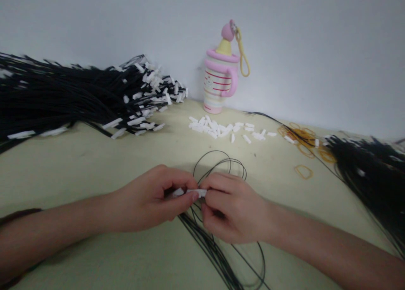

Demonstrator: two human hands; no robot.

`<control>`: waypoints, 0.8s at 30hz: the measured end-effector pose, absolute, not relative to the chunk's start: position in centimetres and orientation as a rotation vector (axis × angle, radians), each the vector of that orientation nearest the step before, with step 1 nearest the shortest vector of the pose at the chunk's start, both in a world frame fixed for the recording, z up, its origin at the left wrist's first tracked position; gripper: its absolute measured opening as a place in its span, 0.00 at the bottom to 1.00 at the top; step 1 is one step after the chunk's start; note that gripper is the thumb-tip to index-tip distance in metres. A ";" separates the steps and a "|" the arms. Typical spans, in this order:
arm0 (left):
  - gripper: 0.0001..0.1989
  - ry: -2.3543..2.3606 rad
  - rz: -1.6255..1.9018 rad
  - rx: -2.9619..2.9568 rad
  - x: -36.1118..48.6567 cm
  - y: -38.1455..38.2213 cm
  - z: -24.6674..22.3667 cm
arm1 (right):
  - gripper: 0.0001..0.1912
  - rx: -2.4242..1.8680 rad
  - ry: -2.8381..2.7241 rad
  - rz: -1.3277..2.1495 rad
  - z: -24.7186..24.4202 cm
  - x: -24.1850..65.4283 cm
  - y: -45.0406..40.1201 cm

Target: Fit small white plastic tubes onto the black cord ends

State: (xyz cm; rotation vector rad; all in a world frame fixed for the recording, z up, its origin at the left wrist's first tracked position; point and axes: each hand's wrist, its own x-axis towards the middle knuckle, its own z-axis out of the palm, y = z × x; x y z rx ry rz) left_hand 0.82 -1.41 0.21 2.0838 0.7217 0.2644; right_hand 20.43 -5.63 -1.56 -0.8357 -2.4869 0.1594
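Note:
Near the middle of the table, my left hand (158, 199) pinches a small white plastic connector (199, 192) between thumb and index finger. Another white piece (178, 192) shows in the gap of that hand. My right hand (236, 205) is closed at the connector's right end, its fingertips meeting those of the left. Thin black wires (218, 161) loop up behind the right hand, and others come out beneath it; its fingers seem closed on one, though the grip hides most of it. Below both hands, a bunch of black wires (209, 243) runs toward the front edge.
Loose white connectors (215, 127) lie scattered in front of a pink-and-white cup-shaped ornament (218, 83). A large heap of black wires with white ends (79, 96) fills the back left. Yellow rubber bands (300, 136) and another black wire bundle (370, 176) lie at right.

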 end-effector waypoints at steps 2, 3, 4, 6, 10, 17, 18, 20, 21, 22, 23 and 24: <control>0.16 0.726 0.263 2.091 0.9 -1.4 0.2 | 0.10 -0.839 -2.488 0.159 -1.6 20.4 -5.6; 0.16 0.730 0.263 2.096 0.9 -1.4 0.2 | 0.10 -0.841 -2.489 0.161 -1.6 20.4 -5.6; 0.16 0.733 0.267 2.103 0.9 -1.4 0.2 | 0.10 -0.842 -2.490 0.164 -1.6 20.4 -5.6; 0.16 0.733 0.270 2.116 0.9 -1.4 0.2 | 0.10 -0.841 -2.490 0.164 -1.6 20.4 -5.6; 0.16 0.731 0.280 2.132 0.9 -1.4 0.2 | 0.10 -0.841 -2.491 0.154 -1.6 20.5 -5.5; 0.16 0.749 0.269 2.136 0.9 -1.4 0.3 | 0.09 -0.840 -2.497 0.162 -1.7 20.5 -5.7; 0.15 0.757 0.266 2.137 0.9 -1.4 0.3 | 0.09 -0.842 -2.498 0.158 -1.8 20.5 -5.7; 0.15 0.772 0.266 2.137 0.9 -1.4 0.4 | 0.09 -0.846 -2.496 0.148 -1.7 20.4 -5.6; 0.15 0.770 0.265 2.138 0.9 -1.4 0.3 | 0.09 -0.850 -2.498 0.144 -1.7 20.4 -5.6; 0.15 0.767 0.269 2.141 0.8 -1.4 0.3 | 0.09 -0.852 -2.500 0.142 -1.7 20.4 -5.6; 0.15 0.761 0.276 2.145 0.8 -1.4 0.3 | 0.10 -0.855 -2.501 0.140 -1.7 20.4 -5.6; 0.15 0.754 0.285 2.151 0.8 -1.4 0.3 | 0.10 -0.857 -2.502 0.141 -1.7 20.4 -5.6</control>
